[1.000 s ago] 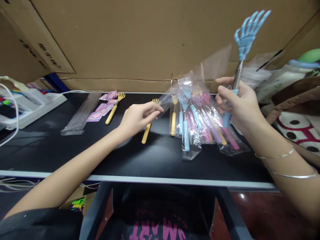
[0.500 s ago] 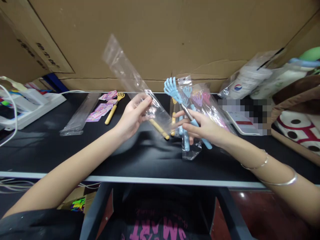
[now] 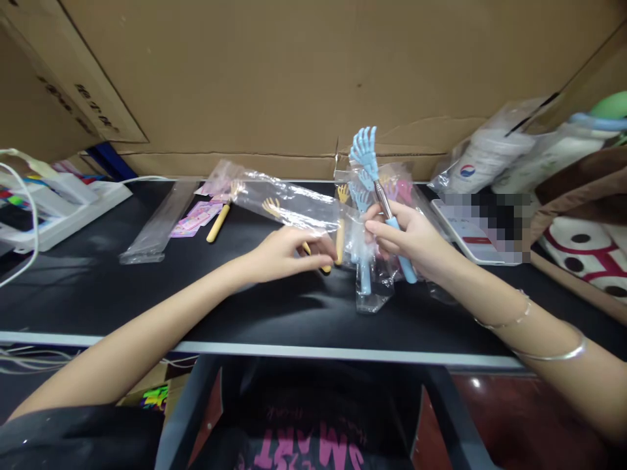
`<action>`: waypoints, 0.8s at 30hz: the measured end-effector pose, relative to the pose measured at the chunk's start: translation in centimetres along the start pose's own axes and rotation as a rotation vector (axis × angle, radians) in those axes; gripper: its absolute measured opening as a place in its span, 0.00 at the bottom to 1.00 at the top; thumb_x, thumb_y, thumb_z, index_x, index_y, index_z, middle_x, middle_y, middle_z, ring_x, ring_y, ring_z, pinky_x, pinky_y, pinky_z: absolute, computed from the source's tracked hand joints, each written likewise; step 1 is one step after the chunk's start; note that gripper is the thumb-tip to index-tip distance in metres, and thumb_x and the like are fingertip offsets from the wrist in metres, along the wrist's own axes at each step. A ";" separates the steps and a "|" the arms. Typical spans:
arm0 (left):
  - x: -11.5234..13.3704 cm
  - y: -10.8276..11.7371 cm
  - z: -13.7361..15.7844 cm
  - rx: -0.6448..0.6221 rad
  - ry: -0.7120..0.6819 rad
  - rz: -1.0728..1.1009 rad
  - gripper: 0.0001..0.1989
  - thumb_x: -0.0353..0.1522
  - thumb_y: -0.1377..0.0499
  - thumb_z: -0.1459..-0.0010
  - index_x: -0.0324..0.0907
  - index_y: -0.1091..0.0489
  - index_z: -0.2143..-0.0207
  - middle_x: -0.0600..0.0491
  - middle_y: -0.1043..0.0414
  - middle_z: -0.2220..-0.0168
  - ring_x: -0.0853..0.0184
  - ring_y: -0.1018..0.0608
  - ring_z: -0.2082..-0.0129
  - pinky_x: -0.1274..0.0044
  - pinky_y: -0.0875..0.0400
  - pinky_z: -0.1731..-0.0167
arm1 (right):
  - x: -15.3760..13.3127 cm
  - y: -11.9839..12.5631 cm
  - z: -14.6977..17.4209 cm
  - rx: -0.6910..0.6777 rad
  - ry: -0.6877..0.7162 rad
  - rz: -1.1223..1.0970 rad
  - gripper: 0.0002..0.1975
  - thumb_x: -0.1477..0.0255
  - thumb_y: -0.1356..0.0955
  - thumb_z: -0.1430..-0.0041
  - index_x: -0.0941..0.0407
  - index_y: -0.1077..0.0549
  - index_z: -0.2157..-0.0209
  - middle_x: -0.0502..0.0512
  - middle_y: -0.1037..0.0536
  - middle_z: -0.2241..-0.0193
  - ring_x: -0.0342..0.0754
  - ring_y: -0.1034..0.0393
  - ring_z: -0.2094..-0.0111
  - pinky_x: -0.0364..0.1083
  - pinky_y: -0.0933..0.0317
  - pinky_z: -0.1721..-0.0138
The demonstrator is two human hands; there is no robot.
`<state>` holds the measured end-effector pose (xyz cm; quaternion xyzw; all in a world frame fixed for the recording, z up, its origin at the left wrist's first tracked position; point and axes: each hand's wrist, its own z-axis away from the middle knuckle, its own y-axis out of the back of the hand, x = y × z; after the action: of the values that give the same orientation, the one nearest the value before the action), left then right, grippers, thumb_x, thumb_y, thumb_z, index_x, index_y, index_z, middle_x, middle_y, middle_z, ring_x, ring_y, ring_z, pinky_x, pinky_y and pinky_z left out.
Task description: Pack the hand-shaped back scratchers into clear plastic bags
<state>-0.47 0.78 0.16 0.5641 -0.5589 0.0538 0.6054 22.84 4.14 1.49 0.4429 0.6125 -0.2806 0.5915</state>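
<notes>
My right hand (image 3: pixel 399 232) grips a light blue hand-shaped back scratcher (image 3: pixel 365 153) by its handle, the claw end tilted up. My left hand (image 3: pixel 298 254) hovers low over a yellow back scratcher (image 3: pixel 271 207), fingers bent and thumb apart, with nothing plainly gripped. Just beyond it, a clear plastic bag (image 3: pixel 298 196) lies across that yellow scratcher. Under and beside my right hand are bagged scratchers, among them a blue bagged scratcher (image 3: pixel 365 277) and a yellow bagged scratcher (image 3: pixel 340 235). Another yellow back scratcher (image 3: pixel 218 223) lies to the left, its claw partly under the bag's end.
Pink printed cards (image 3: pixel 196 220) and flat clear bags (image 3: pixel 155 228) lie on the left of the black table (image 3: pixel 274 320). A white power strip (image 3: pixel 73 219) is farther left. On the right are a phone (image 3: pixel 470 235), a bagged cup (image 3: pixel 490 163) and a brown bag (image 3: pixel 568 189). Cardboard (image 3: pixel 235 78) stands behind.
My left hand has let go of the clear bag, now lying on the table, and moved down and right. My right hand has raised the blue back scratcher more upright.
</notes>
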 end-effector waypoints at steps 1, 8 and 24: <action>0.4 -0.2 0.2 -0.065 -0.072 -0.071 0.11 0.38 0.44 0.38 0.41 0.27 0.62 0.53 0.22 0.68 0.71 0.22 0.69 0.80 0.31 0.67 | 0.0 0.0 -0.1 -0.006 -0.010 -0.017 0.14 0.62 0.29 0.47 0.56 0.33 0.66 0.43 0.31 0.79 0.33 0.47 0.86 0.39 0.41 0.83; 1.2 -1.0 0.7 0.189 -0.539 -0.648 0.13 0.38 0.47 0.35 0.47 0.24 0.67 0.57 0.23 0.74 0.74 0.24 0.75 0.80 0.38 0.75 | 0.2 -0.2 0.0 -0.082 -0.040 0.117 0.13 0.62 0.31 0.44 0.56 0.32 0.62 0.44 0.29 0.79 0.34 0.48 0.87 0.40 0.40 0.83; 0.8 -0.6 1.9 0.710 -0.412 -1.114 0.09 0.42 0.46 0.37 0.59 0.26 0.63 0.60 0.22 0.62 0.62 0.28 0.56 0.64 0.43 0.54 | 0.5 -0.2 0.2 -0.047 0.063 0.252 0.12 0.62 0.35 0.39 0.53 0.34 0.56 0.43 0.33 0.76 0.36 0.47 0.84 0.39 0.43 0.84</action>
<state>-0.99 -1.28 -0.13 0.9298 -0.2380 -0.1936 0.2032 22.78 3.95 0.88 0.5111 0.5765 -0.1757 0.6128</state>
